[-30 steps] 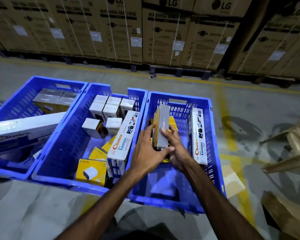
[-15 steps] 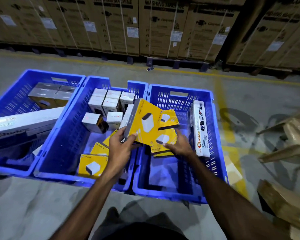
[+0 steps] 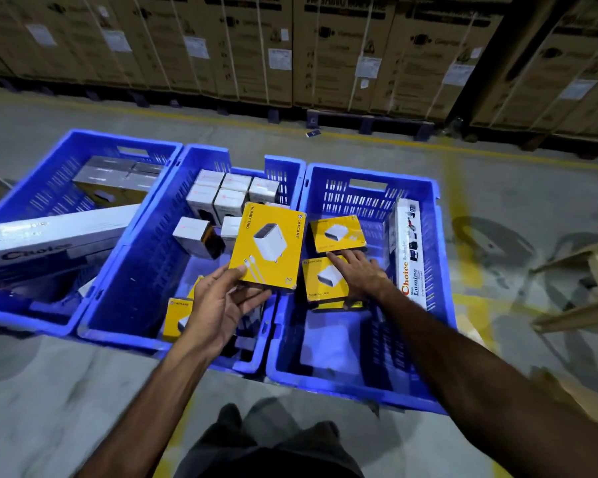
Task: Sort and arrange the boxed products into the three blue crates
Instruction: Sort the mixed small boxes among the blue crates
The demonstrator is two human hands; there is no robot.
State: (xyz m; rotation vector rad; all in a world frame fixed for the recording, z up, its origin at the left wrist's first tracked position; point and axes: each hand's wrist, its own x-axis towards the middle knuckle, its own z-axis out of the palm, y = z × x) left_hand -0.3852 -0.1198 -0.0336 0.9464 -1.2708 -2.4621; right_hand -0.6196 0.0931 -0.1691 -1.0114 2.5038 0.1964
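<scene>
Although nothing in view gives its weight, the yellow charger box [image 3: 266, 248] held in the left hand [image 3: 218, 305] is judged light, stiff and flat: a printed card carton with smooth faces that could slide under a loose hold, yet rigid enough to be carried by one edge. It is gripped at its near edge, thumb on the printed face and the fingers [image 3: 256, 301] curled beneath, and it hangs tilted above the wall shared by the middle crate [image 3: 135, 236] and the right crate [image 3: 425, 188]. Taking hold across two opposite edges would be steadier for placing it flat. At three o'clock from it, the right hand [image 3: 359, 276] lies with straight fingers pressing on a stack of like yellow boxes [image 3: 325, 279] inside the right crate; another yellow box [image 3: 337, 232] lies just beyond, at twelve o'clock from that stack. A long Choice box [image 3: 408, 257] stands against the crate's right wall. White cartons [image 3: 218, 198] fill the far end of the middle crate, with more yellow boxes [image 3: 176, 317] near its front. Farther out at nine o'clock, the left crate [image 3: 49, 181] carries a second long box [image 3: 49, 232] across its rim.
</scene>
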